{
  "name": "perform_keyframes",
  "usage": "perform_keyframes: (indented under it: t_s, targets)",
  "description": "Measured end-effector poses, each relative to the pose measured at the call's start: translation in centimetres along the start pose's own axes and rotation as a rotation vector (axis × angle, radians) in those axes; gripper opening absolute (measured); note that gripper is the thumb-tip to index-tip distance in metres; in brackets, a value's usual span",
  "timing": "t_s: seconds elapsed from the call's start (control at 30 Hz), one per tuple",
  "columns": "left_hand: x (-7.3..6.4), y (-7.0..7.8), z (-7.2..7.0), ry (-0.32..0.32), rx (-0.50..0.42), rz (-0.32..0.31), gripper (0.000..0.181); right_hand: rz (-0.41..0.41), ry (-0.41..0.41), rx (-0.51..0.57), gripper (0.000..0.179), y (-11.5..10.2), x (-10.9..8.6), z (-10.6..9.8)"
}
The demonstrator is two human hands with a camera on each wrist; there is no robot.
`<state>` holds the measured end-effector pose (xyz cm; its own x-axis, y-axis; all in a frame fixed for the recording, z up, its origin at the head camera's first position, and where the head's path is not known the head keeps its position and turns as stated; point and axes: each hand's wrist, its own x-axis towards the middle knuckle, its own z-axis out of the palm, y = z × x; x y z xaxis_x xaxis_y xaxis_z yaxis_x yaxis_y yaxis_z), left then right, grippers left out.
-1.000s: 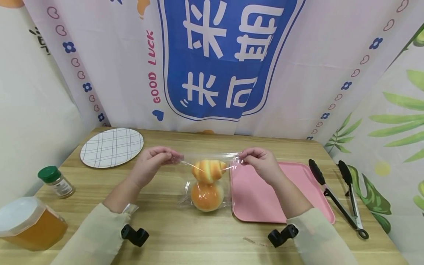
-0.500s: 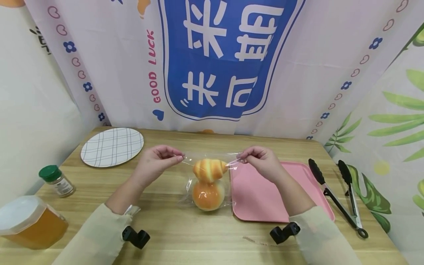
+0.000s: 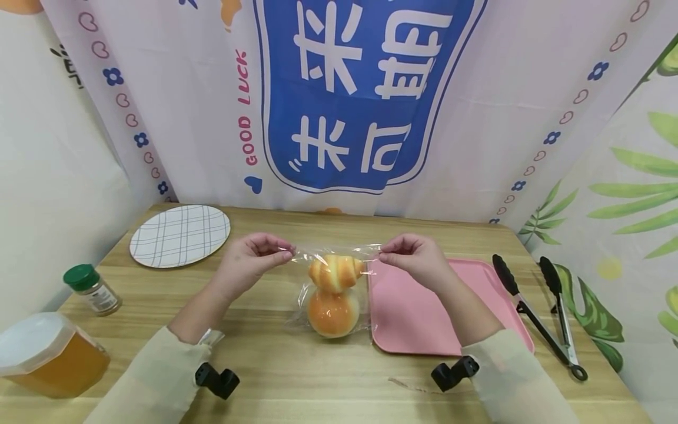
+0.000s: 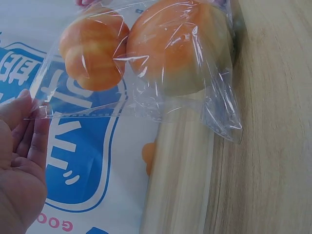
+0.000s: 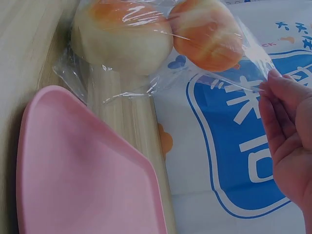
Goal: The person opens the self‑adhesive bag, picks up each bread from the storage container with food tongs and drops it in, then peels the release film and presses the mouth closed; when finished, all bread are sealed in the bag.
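A clear plastic bag [image 3: 299, 294] stands between the two hands, with a small croissant-like roll [image 3: 336, 273] in its upper part and a round bun [image 3: 333, 313] below. My left hand [image 3: 254, 259] pinches the bag's upper left corner between thumb and fingertips. At the upper right corner, my right hand [image 3: 415, 259] pinches the film in the same way. In the left wrist view the bag's edge runs out from the thumb of the left hand [image 4: 22, 156]. The right wrist view has the right hand [image 5: 290, 126] gripping the other corner.
Right of the bag lies a pink tray [image 3: 413, 312], with black-tipped tongs [image 3: 548, 330] beside it. A checked round plate [image 3: 180, 235] is at the back left. A green-capped jar [image 3: 92, 288] and a tub of amber contents [image 3: 58, 359] stand at the left edge.
My left fingertips have straightened and shifted slightly right along the bag's corner. The right fingers have shifted their pinch a little to the left. Bag and breads have barely moved.
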<state>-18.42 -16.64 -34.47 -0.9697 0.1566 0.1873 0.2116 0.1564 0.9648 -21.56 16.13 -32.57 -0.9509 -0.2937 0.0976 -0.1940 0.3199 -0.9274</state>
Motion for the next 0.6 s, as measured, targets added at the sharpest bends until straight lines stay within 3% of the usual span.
perform_keyframes:
  t_s: [0.17,0.33,0.47,0.6]
  targets:
    - [0.0,0.0,0.2,0.026,0.023,0.027,0.024,-0.059,0.053,-0.001,0.021,0.2,0.1,0.6]
    - [0.0,-0.1,0.7,0.072,-0.004,0.054,0.031,-0.085,0.071,0.008,0.032,0.5,0.0,0.8]
    - [-0.1,-0.1,1.0,0.103,-0.028,-0.001,0.037,-0.092,0.059,-0.01,0.035,0.5,0.1,0.9]
    - [-0.1,-0.3,1.2,0.105,-0.071,-0.055,0.023,-0.102,0.055,-0.05,0.029,0.5,0.1,0.9]
